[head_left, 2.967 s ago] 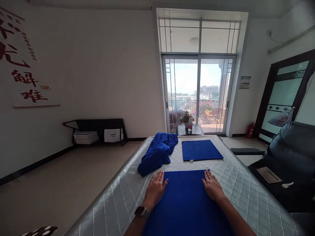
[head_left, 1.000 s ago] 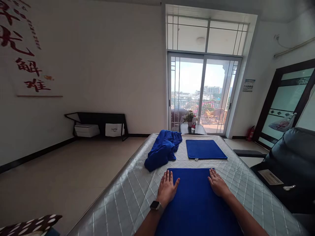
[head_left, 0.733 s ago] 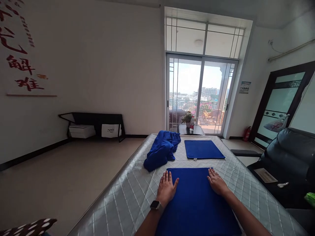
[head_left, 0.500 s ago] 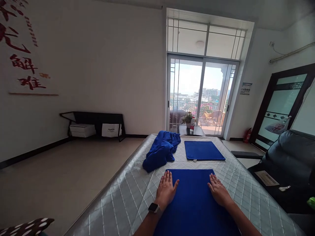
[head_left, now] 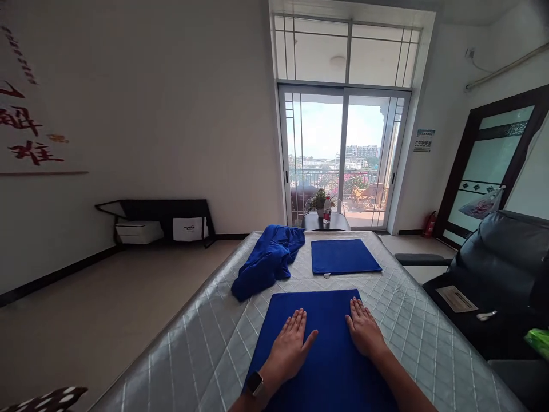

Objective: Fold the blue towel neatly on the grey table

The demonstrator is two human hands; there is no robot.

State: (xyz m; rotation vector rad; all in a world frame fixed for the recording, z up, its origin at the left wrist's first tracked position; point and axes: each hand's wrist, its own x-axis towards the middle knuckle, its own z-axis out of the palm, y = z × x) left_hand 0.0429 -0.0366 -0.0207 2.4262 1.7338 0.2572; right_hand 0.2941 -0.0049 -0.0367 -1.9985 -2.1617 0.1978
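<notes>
A flat blue cloth [head_left: 328, 366], smooth and rectangular, lies nearest me on the quilted silver mattress [head_left: 201, 337]. My left hand [head_left: 288, 346] rests on its left half, palm down with fingers stretched and the thumb apart. Near the cloth's far right corner lies my right hand [head_left: 363, 329], also flat with its fingers extended. Beyond them a second flat blue cloth [head_left: 345, 256] is laid out, a small white tag on its near edge. To its left sits a crumpled blue cloth [head_left: 268, 260] in a heap. The near end of the cloth under my hands runs out of view.
A dark armchair [head_left: 506, 257] stands along the right side. Behind the mattress a small table [head_left: 315, 223] bears a plant and a bottle [head_left: 327, 210], in front of sliding glass doors. A spotted brown fabric [head_left: 47, 400] shows at lower left.
My left hand has moved from the near cloth's left edge inward and toward me. My right hand stays by the far right corner. The view has shifted slightly right.
</notes>
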